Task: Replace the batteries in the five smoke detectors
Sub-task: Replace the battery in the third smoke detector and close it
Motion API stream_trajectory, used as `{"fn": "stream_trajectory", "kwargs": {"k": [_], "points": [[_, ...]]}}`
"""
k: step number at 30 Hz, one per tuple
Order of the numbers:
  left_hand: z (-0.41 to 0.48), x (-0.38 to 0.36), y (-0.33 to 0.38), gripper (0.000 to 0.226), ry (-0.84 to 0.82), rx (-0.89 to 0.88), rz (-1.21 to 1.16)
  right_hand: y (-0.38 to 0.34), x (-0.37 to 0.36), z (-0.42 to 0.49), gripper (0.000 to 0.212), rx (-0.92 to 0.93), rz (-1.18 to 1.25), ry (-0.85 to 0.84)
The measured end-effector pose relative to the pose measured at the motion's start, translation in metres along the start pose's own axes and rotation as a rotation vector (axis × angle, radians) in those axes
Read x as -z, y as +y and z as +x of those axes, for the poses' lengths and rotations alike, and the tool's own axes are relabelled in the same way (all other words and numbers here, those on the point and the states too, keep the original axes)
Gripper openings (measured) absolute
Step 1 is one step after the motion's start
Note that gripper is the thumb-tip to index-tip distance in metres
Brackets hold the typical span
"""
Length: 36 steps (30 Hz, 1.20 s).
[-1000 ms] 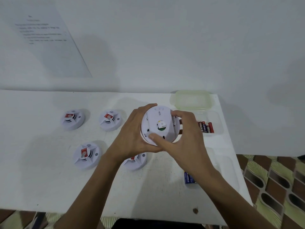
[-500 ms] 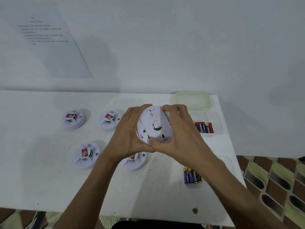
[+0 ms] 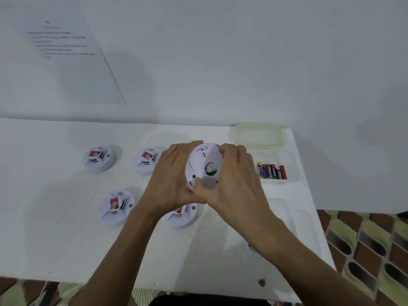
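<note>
A smoke detector (image 3: 205, 166) is held tilted above the middle of the worktop (image 3: 44, 250), gripped round its rim by the curled fingers of the left hand (image 3: 172, 175) and the right hand (image 3: 234, 186). Batteries (image 3: 272, 171) are seen near the right edge.
</note>
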<state>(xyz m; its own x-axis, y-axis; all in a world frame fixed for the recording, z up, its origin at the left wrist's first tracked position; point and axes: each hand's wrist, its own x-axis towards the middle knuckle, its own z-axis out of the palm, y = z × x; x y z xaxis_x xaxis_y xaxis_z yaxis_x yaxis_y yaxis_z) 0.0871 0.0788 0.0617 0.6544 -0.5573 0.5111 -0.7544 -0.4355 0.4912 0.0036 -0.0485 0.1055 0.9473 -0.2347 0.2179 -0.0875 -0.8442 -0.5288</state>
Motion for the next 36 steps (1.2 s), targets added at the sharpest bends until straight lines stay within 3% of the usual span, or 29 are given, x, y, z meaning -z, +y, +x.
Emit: {"fn": "stream_trajectory", "kwargs": {"k": [4,7,13,18,22,25,30,33,36], "points": [[0.001,0.000,0.000,0.064,0.013,0.015,0.020,-0.001,-0.011,-0.001,0.071,0.052,-0.035,0.078],[0.001,0.002,0.001,0.071,0.025,0.016,-0.010,0.003,-0.008,0.002,0.069,0.052,0.102,0.021],[-0.002,0.002,-0.015,0.093,-0.032,0.046,-0.018,0.025,0.008,0.022,0.016,-0.145,0.593,-0.037],[0.002,0.006,-0.014,0.068,-0.029,0.043,-0.116,0.037,0.014,0.029,0.020,-0.283,0.907,-0.142],[-0.001,0.011,-0.020,0.089,-0.046,0.104,-0.041,0.049,0.016,0.035,0.021,-0.375,1.071,-0.101],[-0.006,0.017,-0.022,0.094,-0.054,0.175,-0.016,0.062,0.018,0.042,0.017,-0.408,1.037,-0.038],[-0.003,0.031,-0.014,0.075,-0.034,0.160,-0.076,0.083,0.007,0.052,0.012,-0.439,0.933,0.051],[-0.004,0.033,-0.015,0.072,-0.021,0.151,-0.099,0.091,-0.019,0.055,0.007,-0.338,0.579,-0.018],[-0.007,0.030,-0.019,0.073,-0.024,0.151,-0.104,0.094,-0.058,0.054,0.008,-0.119,0.135,-0.153]]}}
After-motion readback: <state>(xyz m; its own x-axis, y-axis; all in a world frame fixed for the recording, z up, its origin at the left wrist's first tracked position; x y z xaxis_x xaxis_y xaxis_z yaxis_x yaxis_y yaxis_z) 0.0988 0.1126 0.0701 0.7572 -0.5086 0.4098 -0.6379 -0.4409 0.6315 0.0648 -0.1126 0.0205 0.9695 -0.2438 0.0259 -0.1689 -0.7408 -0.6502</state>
